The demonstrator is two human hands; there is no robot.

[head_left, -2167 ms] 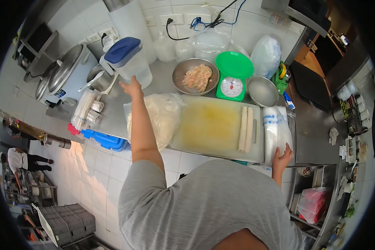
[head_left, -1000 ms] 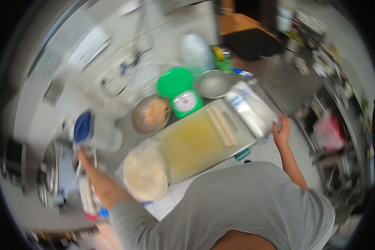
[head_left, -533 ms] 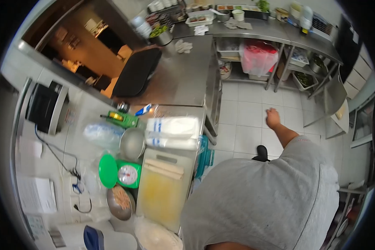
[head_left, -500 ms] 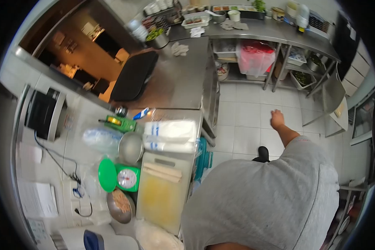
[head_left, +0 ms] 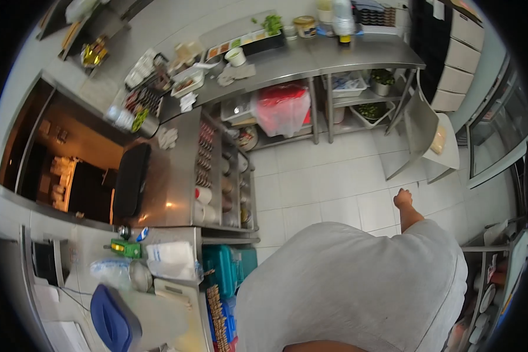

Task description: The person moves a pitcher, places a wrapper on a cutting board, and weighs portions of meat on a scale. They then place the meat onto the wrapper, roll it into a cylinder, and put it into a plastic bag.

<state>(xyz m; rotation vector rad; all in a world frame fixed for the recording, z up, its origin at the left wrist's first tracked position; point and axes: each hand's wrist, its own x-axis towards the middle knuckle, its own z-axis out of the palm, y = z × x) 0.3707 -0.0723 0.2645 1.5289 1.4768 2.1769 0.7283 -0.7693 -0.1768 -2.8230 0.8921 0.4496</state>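
My right hand (head_left: 403,199) hangs out to the side over the tiled floor (head_left: 334,214), its fingers loosely curled with nothing visible in them. The grey shirt on my torso (head_left: 358,287) fills the lower middle. Only bare skin of an arm shows at the bottom edge; my left hand is out of the frame. A chair (head_left: 413,138) stands nearest to my right hand, with a pale packet (head_left: 439,141) on its seat. At lower left, a cutting board (head_left: 185,325) lies on the counter beside a metal bowl (head_left: 139,276) and a white plastic package (head_left: 173,261).
A steel counter (head_left: 167,176) bears a black tray (head_left: 132,179), with shelves of cups below. Teal bins (head_left: 220,267) sit under the left counter. A blue lid (head_left: 111,320) covers part of that counter. Along the back runs a steel table (head_left: 287,61).
My view has swung to the right, so counter and cutting board now lie lower and further left. The chair shows more fully. My right hand appears lower, its fingers more curled.
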